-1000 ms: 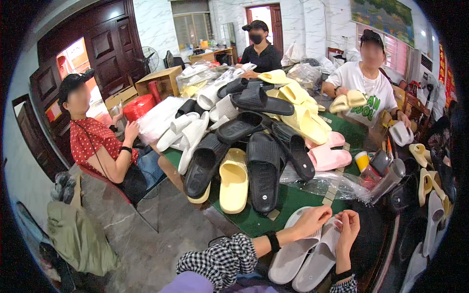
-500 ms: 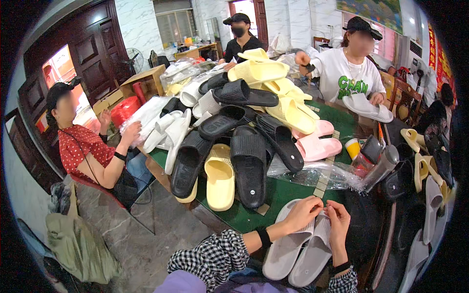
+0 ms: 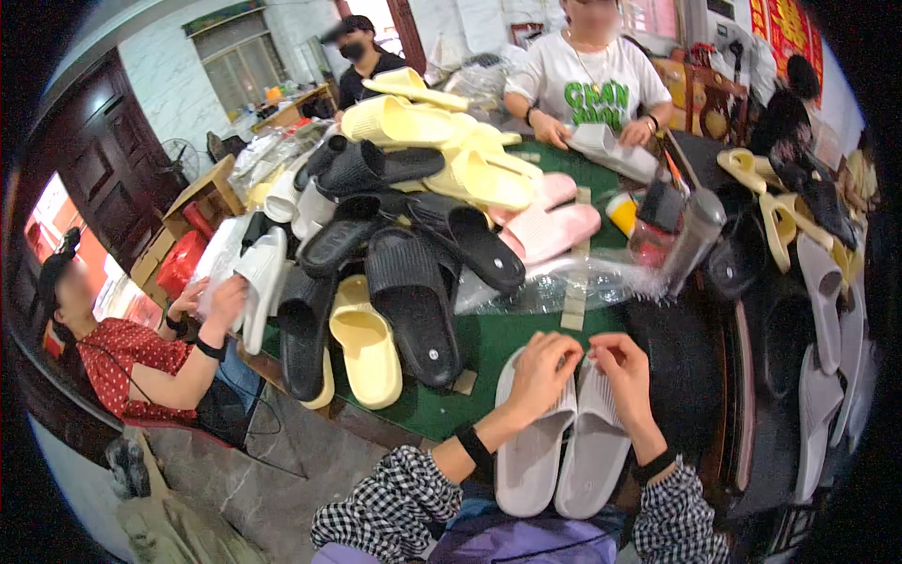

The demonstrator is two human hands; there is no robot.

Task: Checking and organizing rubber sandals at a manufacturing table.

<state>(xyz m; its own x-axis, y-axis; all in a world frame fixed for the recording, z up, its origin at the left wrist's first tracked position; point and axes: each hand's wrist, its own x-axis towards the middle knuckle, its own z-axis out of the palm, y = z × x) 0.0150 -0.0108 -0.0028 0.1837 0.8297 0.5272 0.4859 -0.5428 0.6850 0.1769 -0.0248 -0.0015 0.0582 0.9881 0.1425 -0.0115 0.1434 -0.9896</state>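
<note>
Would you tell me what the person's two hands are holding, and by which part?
Both the left hand and right hand grip a pair of grey slippers at their far, top ends.

dark wooden door (image 3: 94, 179), barred window (image 3: 242, 73), grey floor (image 3: 254, 470)

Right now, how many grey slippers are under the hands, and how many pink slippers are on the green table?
Grey slippers: 2
Pink slippers: 2
Total: 4
</note>
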